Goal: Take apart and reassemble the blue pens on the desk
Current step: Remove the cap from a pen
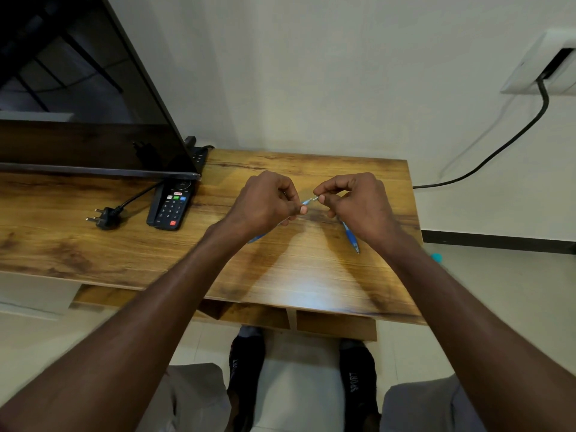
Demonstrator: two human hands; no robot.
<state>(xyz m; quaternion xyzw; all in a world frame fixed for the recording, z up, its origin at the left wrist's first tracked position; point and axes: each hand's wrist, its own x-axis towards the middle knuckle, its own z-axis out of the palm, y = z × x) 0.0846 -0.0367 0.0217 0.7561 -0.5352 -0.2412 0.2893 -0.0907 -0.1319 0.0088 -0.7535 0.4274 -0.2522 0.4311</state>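
1. Disassembly or refit step, can't tell which: left hand (265, 204) and right hand (352, 198) both pinch a thin pen part (308, 201) above the desk (311, 275).
2. Second blue pen (351, 236) lies on the desk under the right hand.
3. Next: pull or seat the part straight along its axis.

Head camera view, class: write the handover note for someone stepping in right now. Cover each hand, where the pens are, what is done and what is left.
Left hand: pinching one end of a thin pen part, with a blue pen piece showing below the wrist.
Right hand: pinching the other end of that part, above the desk.
Second blue pen: lying on the desk under the right hand, and it looks whole.
Done: cannot tell whether the held pen is coming apart or going back together.
Left: finish the held pen, then probably the second one.
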